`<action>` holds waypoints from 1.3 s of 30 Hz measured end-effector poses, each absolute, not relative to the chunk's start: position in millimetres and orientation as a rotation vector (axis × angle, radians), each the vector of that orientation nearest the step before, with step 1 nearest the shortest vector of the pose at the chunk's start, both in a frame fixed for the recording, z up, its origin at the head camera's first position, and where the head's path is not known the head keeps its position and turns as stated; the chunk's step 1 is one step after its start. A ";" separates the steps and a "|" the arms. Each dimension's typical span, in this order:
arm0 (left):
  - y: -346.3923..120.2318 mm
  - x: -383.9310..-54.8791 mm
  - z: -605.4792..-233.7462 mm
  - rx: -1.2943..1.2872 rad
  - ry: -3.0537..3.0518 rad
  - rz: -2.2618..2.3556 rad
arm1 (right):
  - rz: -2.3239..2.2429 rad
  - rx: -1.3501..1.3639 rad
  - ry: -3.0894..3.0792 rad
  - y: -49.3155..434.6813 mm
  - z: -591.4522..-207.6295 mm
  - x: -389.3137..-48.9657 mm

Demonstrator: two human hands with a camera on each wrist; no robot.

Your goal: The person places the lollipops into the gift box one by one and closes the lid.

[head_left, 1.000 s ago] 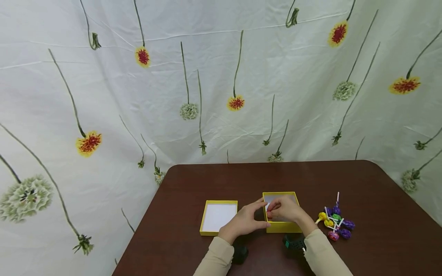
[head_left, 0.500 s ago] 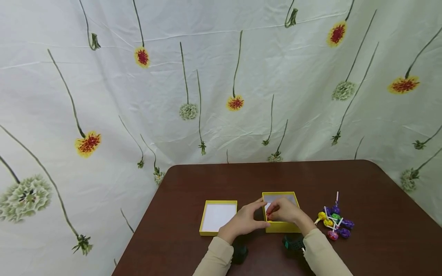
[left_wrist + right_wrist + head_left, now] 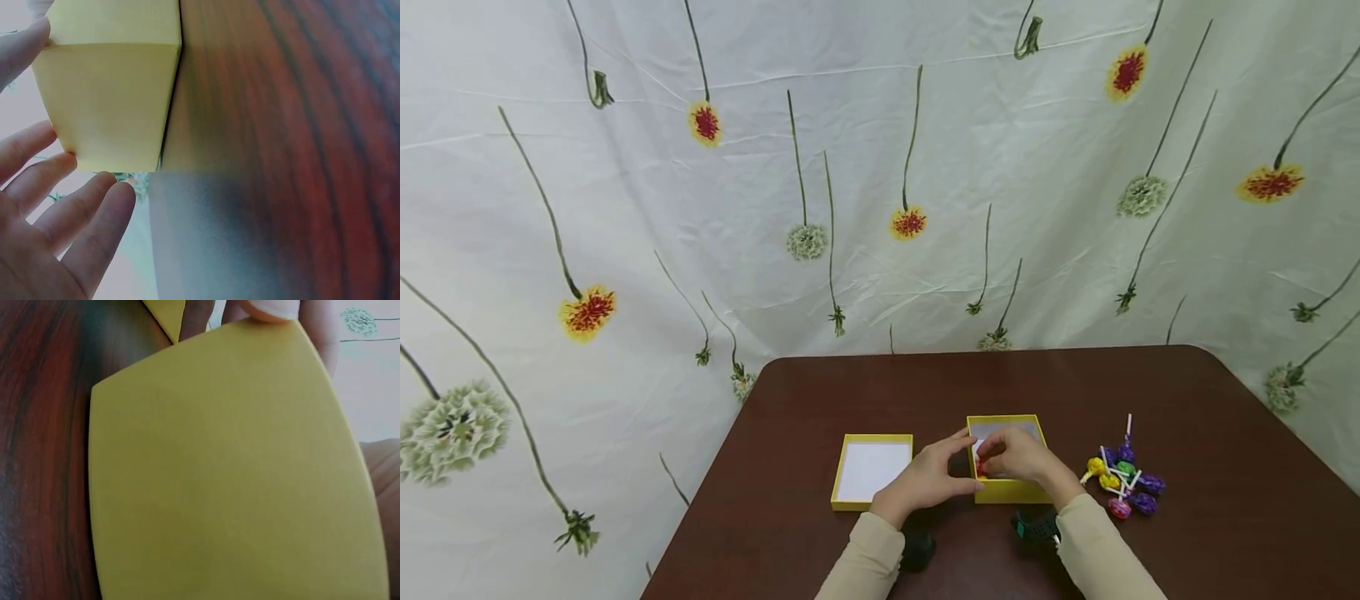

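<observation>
Two hands: both at the open yellow box (image 3: pixel 1012 493), which sits upright on the brown table (image 3: pixel 880 387).
Left hand (image 3: pixel 923 477): fingers spread and pretty relaxed, touching the box's left side, thumb by the near corner. Not clenched.
Right hand (image 3: pixel 1019 454): dipped in over the rim, fingers curled down. Can't tell if they pinch the red thing or only sit against it.
Red thing (image 3: pixel 979 467): inside the box, left end, just left of the right fingertips, so right hand's nearer; box wall's between it and the left palm. Mostly hidden, so no clue on its long axis.
Lollipops (image 3: pixel 1126 470): loose pile right of the box, neither hand on it.
Shallow yellow tray (image 3: pixel 872 472): open side up, left of the box.
</observation>
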State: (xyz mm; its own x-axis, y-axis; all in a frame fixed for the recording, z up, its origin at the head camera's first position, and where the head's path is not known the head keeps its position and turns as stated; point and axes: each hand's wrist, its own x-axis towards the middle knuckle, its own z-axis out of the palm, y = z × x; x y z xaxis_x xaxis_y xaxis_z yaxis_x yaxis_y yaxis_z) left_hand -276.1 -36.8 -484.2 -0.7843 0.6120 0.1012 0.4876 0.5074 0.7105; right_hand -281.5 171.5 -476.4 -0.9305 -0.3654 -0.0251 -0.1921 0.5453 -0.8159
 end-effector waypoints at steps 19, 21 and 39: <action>-34.2 -277.8 -483.3 0.898 2.593 1.125 | -1.508 -0.266 2.849 202.0 -436.4 -254.6; -34.4 -277.5 -483.5 0.892 2.594 1.124 | -1.512 -0.267 2.858 209.3 -430.5 -249.2; -36.2 -275.4 -482.5 0.916 2.585 1.121 | -1.635 0.321 2.842 330.9 -451.7 -219.1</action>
